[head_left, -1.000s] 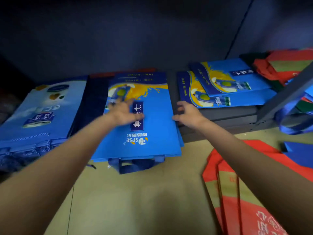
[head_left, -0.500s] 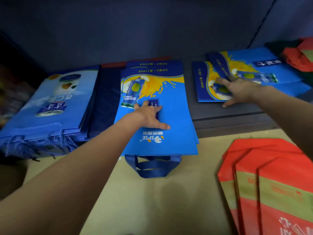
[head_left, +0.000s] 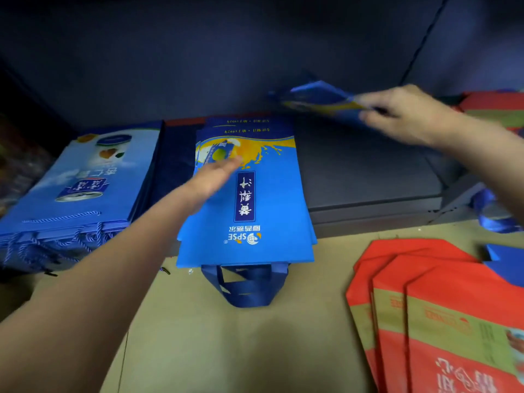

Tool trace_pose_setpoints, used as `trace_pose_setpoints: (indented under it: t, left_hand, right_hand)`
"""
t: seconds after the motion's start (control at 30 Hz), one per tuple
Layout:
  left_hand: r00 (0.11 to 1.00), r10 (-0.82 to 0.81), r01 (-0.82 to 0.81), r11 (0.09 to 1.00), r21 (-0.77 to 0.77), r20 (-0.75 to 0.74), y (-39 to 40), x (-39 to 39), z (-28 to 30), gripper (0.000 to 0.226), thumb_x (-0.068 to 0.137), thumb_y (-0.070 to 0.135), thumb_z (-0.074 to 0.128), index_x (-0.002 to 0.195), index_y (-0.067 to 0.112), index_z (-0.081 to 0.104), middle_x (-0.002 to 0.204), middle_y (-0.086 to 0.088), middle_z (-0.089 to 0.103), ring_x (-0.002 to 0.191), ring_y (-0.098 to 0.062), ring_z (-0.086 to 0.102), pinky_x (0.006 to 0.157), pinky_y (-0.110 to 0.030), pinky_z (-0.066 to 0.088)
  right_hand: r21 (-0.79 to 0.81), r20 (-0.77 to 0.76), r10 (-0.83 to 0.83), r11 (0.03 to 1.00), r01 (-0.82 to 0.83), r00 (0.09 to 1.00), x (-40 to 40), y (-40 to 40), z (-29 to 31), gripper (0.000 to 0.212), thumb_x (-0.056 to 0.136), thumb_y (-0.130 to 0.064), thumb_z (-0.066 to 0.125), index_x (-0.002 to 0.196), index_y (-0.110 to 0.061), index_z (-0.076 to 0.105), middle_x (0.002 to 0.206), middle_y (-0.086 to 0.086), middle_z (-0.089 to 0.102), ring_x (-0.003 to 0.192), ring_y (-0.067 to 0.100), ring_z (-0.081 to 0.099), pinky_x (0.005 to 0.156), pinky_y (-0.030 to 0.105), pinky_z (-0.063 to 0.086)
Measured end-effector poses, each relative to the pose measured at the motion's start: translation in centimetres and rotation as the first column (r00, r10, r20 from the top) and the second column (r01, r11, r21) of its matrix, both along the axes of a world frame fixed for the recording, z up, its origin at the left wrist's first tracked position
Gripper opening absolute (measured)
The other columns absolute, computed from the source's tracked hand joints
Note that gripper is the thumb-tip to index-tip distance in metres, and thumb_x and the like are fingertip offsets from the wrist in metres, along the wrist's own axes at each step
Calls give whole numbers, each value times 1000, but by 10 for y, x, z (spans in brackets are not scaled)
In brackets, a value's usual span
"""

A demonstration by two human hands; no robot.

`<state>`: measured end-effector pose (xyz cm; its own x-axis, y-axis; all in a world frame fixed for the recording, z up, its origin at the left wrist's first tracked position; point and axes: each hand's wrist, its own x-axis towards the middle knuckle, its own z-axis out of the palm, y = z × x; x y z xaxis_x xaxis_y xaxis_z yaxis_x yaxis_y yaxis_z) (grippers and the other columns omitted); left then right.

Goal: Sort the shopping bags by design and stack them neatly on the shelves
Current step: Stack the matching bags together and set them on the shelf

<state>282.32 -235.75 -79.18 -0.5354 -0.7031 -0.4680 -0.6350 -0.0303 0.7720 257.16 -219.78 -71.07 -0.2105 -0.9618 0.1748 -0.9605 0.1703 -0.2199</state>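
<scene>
Head view: you were mid-transfer.
Right hand (head_left: 402, 114): gripped blurred blue-and-yellow fabric bags (head_left: 320, 99) above the grey shelf (head_left: 368, 171).
Left hand (head_left: 217, 174): flat, fingers straight, on the matching blue stack (head_left: 255, 199) at the shelf's front edge.
Advice: square edges before releasing.

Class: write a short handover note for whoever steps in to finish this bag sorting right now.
Left hand: open, flat on the juice stack on the shelf.
Right hand: grips lifted juice bags above the shelf, right of the stack.
Done: pale blue stack sits at left.
Left: lay the held bags on the juice stack; sort the red bags fanned on the floor, plus more red ones at far right.
</scene>
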Motion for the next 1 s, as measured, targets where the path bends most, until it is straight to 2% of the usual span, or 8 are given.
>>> trace_pose_setpoints:
  t: [0.1,0.2,0.3,0.4,0.53,0.67,0.83,1.0]
  left_hand:
    - [925,324,-286,937,200,-197,-13,28,15,41,97,52,31,128,28,43,121,1,46,111,-20,45,97,-41,31]
    - [947,275,-266,961,77,-165,-11,46,13,44,99,43,34,136,19,40,116,2,45,103,-16,44,79,-23,40]
    - [996,90,-86,951,-297,1,-6,41,3,43,97,32,47,135,11,45,120,-10,55,101,-23,51,76,-27,42]
    - [989,-42,108,859,-501,142,3,21,-2,52,93,22,55,141,10,38,138,-17,45,123,-33,45,96,-30,34]
    - [993,60,-45,989,-143,102,21,-5,-11,82,78,35,65,146,17,23,142,-11,40,125,-32,43,101,-38,39]
    - [951,307,-305,950,63,-32,33,-3,-22,86,68,34,68,140,22,23,132,-9,51,111,-32,56,95,-47,46]
    - [889,440,-420,894,155,-125,42,3,-21,56,91,5,57,139,13,30,128,-14,55,112,-27,57,83,-39,47]
    - [831,497,-481,868,125,-250,39,8,-20,47,93,0,50,135,13,36,89,-1,62,61,-7,50,46,-22,45]
  right_hand:
    - [124,72,329,934,-336,942,57,17,-36,46,84,-17,62,130,-15,55,120,10,63,110,27,60,94,31,45]
    - [341,274,248,878,-335,929,86,42,-80,68,80,-27,73,139,-17,42,133,0,52,123,16,47,95,17,32]
    - [214,393,-140,975,58,909,73,57,-106,59,82,-24,71,135,-15,47,137,6,50,126,22,46,97,19,28]
    - [197,513,-547,825,530,661,56,61,-126,47,86,-17,66,128,-6,51,131,18,51,119,32,49,101,35,35]
    - [349,649,-674,676,649,353,54,54,-136,59,84,-27,68,133,-9,41,135,17,44,113,31,51,99,44,41]
    - [382,852,-522,655,651,25,68,25,-130,77,85,-20,68,145,-15,21,143,9,30,102,21,45,90,39,49]
    - [368,883,-459,543,755,-100,84,-7,-134,83,82,-1,68,146,-22,20,137,14,35,77,26,57,72,34,52]
    - [223,965,-244,558,800,-99,86,5,-110,82,82,9,60,145,-27,23,86,-1,41,54,11,40,55,21,41]
